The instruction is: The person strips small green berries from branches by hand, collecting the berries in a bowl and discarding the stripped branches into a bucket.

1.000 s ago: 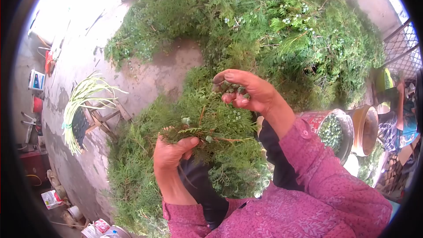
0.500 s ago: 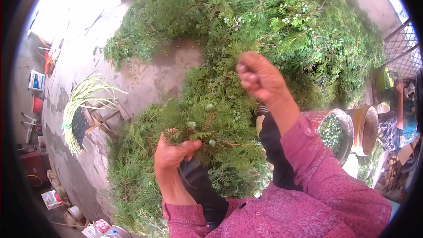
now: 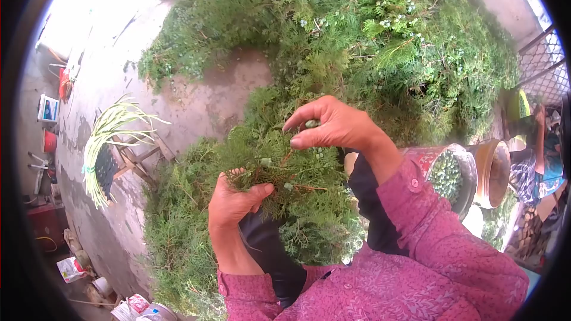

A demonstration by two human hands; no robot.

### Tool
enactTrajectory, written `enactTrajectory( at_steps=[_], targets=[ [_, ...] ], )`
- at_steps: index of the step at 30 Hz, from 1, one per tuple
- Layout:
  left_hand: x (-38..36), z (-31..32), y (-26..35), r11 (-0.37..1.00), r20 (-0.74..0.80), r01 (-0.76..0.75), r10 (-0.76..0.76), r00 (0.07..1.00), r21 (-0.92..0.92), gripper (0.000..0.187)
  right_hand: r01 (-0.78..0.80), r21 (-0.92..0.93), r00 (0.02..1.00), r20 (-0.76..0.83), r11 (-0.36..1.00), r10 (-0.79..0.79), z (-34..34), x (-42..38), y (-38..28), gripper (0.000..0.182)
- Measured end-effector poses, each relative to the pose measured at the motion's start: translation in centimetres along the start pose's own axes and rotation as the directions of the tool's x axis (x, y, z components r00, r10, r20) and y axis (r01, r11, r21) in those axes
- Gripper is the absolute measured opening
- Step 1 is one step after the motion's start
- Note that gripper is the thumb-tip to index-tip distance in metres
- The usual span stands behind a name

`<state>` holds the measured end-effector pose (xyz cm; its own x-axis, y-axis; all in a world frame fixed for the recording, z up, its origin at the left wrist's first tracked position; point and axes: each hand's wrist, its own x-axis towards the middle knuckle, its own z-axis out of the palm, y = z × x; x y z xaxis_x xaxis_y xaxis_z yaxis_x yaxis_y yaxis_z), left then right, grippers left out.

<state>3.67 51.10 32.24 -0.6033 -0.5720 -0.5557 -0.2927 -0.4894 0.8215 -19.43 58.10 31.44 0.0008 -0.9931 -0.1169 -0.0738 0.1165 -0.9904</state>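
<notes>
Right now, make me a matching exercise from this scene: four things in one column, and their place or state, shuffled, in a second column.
Things:
1. left hand
2. right hand
3. red can
4. bundle of pale green stalks

Places or states:
A. lies on the concrete at the left
B. grips a leafy sprig by its base
C. pinches a small green cone between its fingers
D. holds picked green cones, at the right

Pairs: 1-B, 2-C, 3-D, 4-A
</notes>
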Motion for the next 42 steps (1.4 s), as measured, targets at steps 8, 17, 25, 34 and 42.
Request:
enactTrajectory(
  at_steps=[8, 17, 25, 34, 42],
  targets=[
    [-0.2, 0.2, 0.4, 1.000, -0.003, -0.019, 0.019, 1.000, -0.009, 0.025, -0.041, -0.004, 0.998, 0.053, 0.999, 0.041, 0.1, -0.2, 0.2, 0.025],
    [-0.6, -0.8, 0.1, 0.998, 0.046, -0.010, 0.012, 0.999, -0.058, 0.027, -0.166, 0.626, 0.978, 0.002, 0.762, 0.211, -0.7, 0.0, 1.0, 0.019],
    [-0.4, 1.0, 0.4, 0.995, 0.018, -0.057, 0.058, 0.998, -0.085, 0.024, -0.299, 0.626, 0.953, 0.235, 0.720, 0.192, 2.4, -1.2, 1.4, 0.026],
    [-7.6, 6.9, -3.2, 0.991, 0.178, 0.011, 0.013, 0.984, -0.133, 0.028, -0.028, 0.769, 0.999, 0.001, 0.639, 0.043, 5.3, -12.0, 1.5, 0.015],
    [-16.6, 11.5, -5.4, 0.954, 0.101, -0.073, 0.107, 0.989, -0.292, 0.028, 0.376, 0.535, 0.617, -0.754, 0.757, 0.226, 2.1, -23.7, -4.0, 0.008]
  ],
)
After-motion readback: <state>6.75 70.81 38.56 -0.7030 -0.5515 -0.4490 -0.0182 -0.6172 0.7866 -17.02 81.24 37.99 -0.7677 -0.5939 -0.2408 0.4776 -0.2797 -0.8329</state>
